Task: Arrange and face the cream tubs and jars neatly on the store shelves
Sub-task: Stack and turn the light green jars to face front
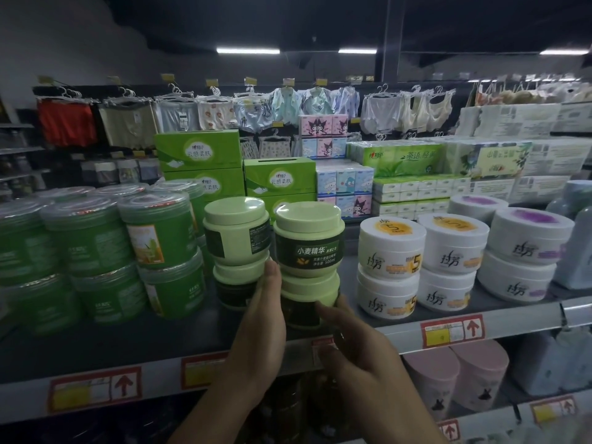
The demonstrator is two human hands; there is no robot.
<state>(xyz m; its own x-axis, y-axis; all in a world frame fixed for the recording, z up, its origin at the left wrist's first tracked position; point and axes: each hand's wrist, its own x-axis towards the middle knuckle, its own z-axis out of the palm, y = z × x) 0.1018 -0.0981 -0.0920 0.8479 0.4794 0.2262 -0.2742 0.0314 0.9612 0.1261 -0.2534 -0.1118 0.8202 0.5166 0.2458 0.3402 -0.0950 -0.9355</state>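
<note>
Much of the lower jar [302, 312] is hard to read: its dark band sits in shadow and both hands cover its sides, so no label print can be made out. It stands near the front of the shelf [160, 344], with the upper jar [309, 241] stacked on its pale green lid; that one faces forward and shows white characters on a dark label. Just to the left is a second stack [237, 232] of the same jars. Its top jar is turned so only small, unreadable print shows, and its bottom jar is partly hidden behind the left hand [259, 315]. That hand is flat, fingers straight and together, slipped between the two stacks and pressed against the lower jar's left side. The right hand [349, 344] holds the same jar from the other side, thumb lying across the dark front and fingers curling round the right, their tips out of sight and blurred. Both forearms are cut off by the bottom edge, and the wrists hide part of a red price tag [198, 370] on the shelf lip. Green tubs [160, 235] stand stacked to the left and white tubs [390, 248] to the right; the shelf below is too dark to make out, apart from pink containers [455, 376].
</note>
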